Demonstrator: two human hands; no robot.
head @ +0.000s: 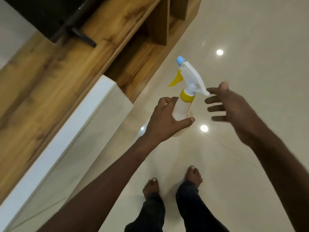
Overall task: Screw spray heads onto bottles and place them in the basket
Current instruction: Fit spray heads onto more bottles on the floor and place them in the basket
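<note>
Now the left hand [164,118] curls round the translucent white plastic bottle [181,109], its white spray head with yellow collar and blue nozzle [189,77] already on, tilted above the knuckles. Looks light, smooth, a bit slippery; the body is the safest hold. Beside it, the right hand [229,106] hovers with spread fingers, holding nothing, over the glossy floor [250,47].

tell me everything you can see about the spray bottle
The spray bottle has a translucent whitish plastic body, a yellow collar, a white spray head with a yellow trigger and a light blue nozzle tip. The head is seated on the neck; how tightly is not visible. It is tilted, nozzle pointing up and left in the picture, held above the pale tiled floor. The left hand grips the body, thumb across the lower part. The right hand is open beside the head's rear end, contact unclear.
</note>
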